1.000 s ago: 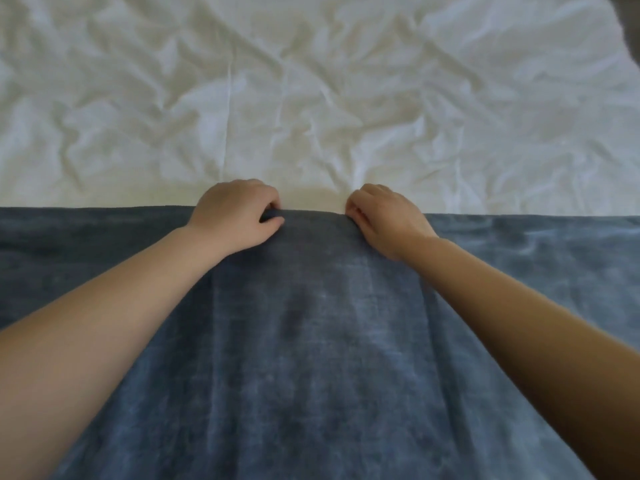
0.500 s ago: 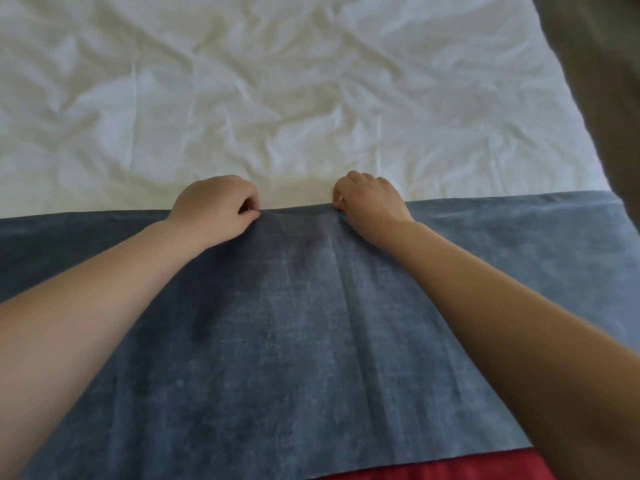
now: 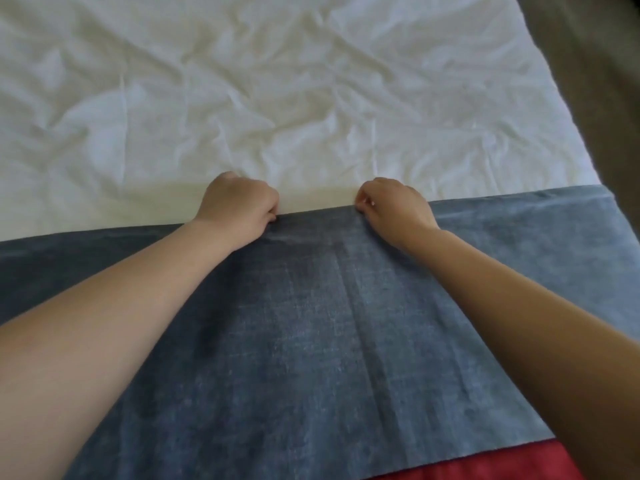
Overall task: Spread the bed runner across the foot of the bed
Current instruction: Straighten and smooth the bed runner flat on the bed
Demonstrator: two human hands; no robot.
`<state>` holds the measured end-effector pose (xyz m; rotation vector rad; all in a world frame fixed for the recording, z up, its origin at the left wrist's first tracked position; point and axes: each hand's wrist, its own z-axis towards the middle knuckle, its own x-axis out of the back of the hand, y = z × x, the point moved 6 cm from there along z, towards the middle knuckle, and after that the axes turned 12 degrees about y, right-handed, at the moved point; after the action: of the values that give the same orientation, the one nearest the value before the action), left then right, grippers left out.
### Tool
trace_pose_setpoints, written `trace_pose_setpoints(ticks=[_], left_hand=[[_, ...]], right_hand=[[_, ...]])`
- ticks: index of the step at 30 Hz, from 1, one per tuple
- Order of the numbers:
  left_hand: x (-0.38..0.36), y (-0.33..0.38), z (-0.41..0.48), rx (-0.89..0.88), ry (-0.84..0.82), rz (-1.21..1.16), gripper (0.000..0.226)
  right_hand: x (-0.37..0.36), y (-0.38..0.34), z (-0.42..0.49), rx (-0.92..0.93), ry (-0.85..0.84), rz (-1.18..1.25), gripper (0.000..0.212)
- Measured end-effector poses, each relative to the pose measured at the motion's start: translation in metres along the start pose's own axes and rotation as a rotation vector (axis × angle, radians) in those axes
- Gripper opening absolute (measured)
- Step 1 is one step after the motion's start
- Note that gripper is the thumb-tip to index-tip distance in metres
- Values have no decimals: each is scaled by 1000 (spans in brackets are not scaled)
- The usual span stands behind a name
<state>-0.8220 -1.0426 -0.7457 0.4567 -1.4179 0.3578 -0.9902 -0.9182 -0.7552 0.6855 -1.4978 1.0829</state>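
A blue-grey bed runner (image 3: 311, 341) lies flat across the near end of the bed, reaching to the bed's right edge. Its far hem runs left to right over the wrinkled white sheet (image 3: 277, 98). My left hand (image 3: 239, 206) is closed on that far hem just left of centre. My right hand (image 3: 394, 206) pinches the same hem a little to the right. Both forearms stretch over the runner. The stretch of hem between my hands looks taut and straight.
A brownish-grey floor (image 3: 595, 98) shows past the bed's right edge. A strip of red cloth (image 3: 485, 465) appears at the bottom right, below the runner's near edge.
The view has swung left and back, so the bed's right edge and the red strip now show. My hands keep their grip on the far hem and sit slightly farther apart.
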Motion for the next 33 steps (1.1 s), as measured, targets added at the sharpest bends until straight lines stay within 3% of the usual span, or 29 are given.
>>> trace_pose_setpoints(ticks=[3,5,8,14,20,26,29,33], left_hand=[[5,-20,3,117,123,17,18],[-1,-33,4,166,22,-146,19],[-7,-33,-3,100,-224,-321,16],[-11,-35,7,43,-203,-198,15],[-18,-25,5,199,-265,-341,14],[-10,-17,0,225,-157,-186,6],[-10,-6,-3,329,-41,-102,17],[-8,51,6,259,72,-204,22]], right_hand=[[-6,3,-1,-78,-11,-3,16],[-7,2,-2,-60,-16,-4,14],[-3,6,-3,-49,-10,42,10],[-9,8,5,29,-37,11,14],[-15,16,2,38,10,109,15],[-14,19,9,127,-21,142,16],[-5,28,7,210,-24,128,19],[15,65,-9,361,-12,1,21]])
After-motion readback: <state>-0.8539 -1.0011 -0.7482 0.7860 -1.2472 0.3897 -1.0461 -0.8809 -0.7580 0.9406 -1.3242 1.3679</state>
